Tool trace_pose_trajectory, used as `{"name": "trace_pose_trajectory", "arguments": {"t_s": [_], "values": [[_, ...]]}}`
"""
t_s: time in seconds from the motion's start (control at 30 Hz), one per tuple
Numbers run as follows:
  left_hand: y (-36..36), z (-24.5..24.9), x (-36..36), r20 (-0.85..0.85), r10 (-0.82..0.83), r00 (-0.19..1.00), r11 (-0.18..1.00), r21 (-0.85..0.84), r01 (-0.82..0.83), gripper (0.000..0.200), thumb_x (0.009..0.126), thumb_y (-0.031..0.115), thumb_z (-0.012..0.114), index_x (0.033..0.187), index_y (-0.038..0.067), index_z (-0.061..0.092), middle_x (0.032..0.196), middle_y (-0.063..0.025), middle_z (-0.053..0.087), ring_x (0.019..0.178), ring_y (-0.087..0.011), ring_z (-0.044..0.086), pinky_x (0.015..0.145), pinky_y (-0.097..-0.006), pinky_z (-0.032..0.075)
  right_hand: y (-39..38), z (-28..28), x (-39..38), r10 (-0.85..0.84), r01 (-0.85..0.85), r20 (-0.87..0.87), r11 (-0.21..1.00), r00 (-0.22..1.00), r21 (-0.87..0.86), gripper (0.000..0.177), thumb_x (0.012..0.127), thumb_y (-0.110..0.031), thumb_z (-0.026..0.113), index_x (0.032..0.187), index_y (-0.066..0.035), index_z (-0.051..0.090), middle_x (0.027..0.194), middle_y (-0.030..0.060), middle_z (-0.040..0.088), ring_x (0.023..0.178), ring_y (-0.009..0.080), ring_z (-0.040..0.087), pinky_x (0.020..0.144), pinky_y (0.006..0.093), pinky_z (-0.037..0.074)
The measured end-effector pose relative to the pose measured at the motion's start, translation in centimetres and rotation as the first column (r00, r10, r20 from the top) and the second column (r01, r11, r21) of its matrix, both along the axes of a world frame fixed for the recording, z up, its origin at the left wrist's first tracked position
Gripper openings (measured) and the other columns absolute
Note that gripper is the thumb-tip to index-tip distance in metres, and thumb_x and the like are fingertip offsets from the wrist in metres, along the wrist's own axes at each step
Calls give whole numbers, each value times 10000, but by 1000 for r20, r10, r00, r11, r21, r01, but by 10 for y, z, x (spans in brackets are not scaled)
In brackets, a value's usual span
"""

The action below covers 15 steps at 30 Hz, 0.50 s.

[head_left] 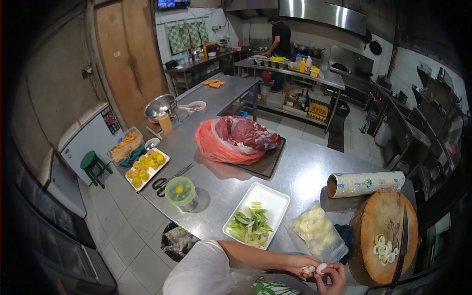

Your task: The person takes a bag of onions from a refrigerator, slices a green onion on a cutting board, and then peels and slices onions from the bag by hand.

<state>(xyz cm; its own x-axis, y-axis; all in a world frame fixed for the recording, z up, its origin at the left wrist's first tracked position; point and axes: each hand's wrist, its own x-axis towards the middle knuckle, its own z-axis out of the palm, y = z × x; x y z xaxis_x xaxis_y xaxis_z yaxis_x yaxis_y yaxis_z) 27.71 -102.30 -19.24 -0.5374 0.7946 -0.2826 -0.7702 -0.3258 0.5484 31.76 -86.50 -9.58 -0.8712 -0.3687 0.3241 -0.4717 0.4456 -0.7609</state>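
Observation:
My left hand [301,265] and my right hand [333,278] meet at the bottom edge, below the table front. Together they pinch a small white peeled onion [320,268], with a second pale piece [308,269] in the left fingers. Just above them lies a clear bag of peeled white onions [317,232]. To the right, a round wooden chopping board [383,231] carries white onion rings [385,247] and a long knife [403,241]. A white rectangular tray [269,199] with sliced green leek sits left of the bag.
On the steel table [221,172]: raw meat [246,132] on a red bag and dark tray, a cling-film roll [366,183], a lidded tub [181,192], scissors [164,181], a tray of yellow pieces [146,167], a metal bowl [160,105]. A person [280,37] works at the far counter.

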Motion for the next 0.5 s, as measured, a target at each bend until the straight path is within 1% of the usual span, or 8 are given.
{"name": "trace_pose_trajectory", "arguments": {"t_s": [0.03, 0.13, 0.2, 0.3, 0.37, 0.4, 0.47, 0.5], "values": [[0, 3, -1, 7, -11, 1000, 999, 35, 11, 246, 895, 308, 465, 901, 84, 566, 622, 11, 529, 493, -49, 474, 417, -173, 365, 2, -3, -3, 2, -2, -8, 1000, 1000, -2, 114, 698, 0, 654, 759, -7, 557, 848, 123, 516, 767, 252, 532, 658, 306, 440], [0, 12, 2, 11, -1, 1000, 1000, -22, 1, 283, 914, 339, 435, 883, 84, 552, 608, 4, 522, 476, -56, 469, 403, -170, 358, 13, -16, -8, 11, -8, -58, 998, 998, 55, 149, 695, -13, 660, 803, -10, 557, 841, 122, 512, 757, 250, 533, 653, 300, 441], [2, 11, 1, 10, -5, 1000, 999, -40, 5, 301, 919, 356, 426, 884, 82, 547, 602, 2, 518, 466, -61, 465, 396, -172, 353, 16, -17, -9, -39, 37, 15, 994, 999, 106, 189, 698, -17, 654, 856, -10, 551, 831, 117, 508, 753, 219, 536, 627, 286, 439], [5, -5, 1, 0, -6, 1000, 999, 32, 6, 342, 925, 391, 405, 897, 80, 544, 587, 5, 496, 438, -64, 443, 382, -182, 337, 14, -13, -9, -83, 70, 126, 992, 989, 106, 215, 710, -32, 649, 895, -8, 542, 828, 102, 505, 749, 182, 540, 609, 268, 437], [7, -6, 1, -209, 49, 977, 998, -23, -55, 353, 931, 388, 396, 882, 68, 537, 578, 11, 475, 427, -57, 419, 379, -189, 325, 18, -14, -10, -87, 69, 148, 990, 985, 122, 203, 713, -41, 651, 882, -7, 544, 819, 93, 515, 721, 165, 541, 587, 264, 436], [7, -6, 1, -212, 42, 976, 999, -24, -48, 353, 931, 388, 396, 882, 68, 537, 578, 11, 475, 427, -57, 419, 379, -189, 325, 20, -15, -12, -80, 56, 169, 988, 982, 143, 193, 717, -50, 654, 870, -5, 546, 810, 85, 525, 692, 149, 542, 566, 261, 436], [3, -6, 0, -364, -12, 931, 998, -63, -12, 246, 917, 289, 453, 943, 66, 552, 605, 39, 485, 472, -40, 447, 369, -176, 332, 26, -20, -15, -92, 68, 186, 989, 978, 130, 178, 722, -60, 653, 855, -4, 549, 777, 82, 534, 647, 146, 536, 541, 258, 431], [6, -12, 0, -365, -14, 931, 998, -64, -10, 246, 917, 289, 453, 943, 66, 552, 605, 39, 485, 472, -40, 447, 369, -176, 332, 28, -24, -16, -101, 78, 206, 990, 973, 118, 166, 727, -70, 653, 839, -3, 552, 745, 79, 543, 602, 143, 530, 516, 255, 426]]}}
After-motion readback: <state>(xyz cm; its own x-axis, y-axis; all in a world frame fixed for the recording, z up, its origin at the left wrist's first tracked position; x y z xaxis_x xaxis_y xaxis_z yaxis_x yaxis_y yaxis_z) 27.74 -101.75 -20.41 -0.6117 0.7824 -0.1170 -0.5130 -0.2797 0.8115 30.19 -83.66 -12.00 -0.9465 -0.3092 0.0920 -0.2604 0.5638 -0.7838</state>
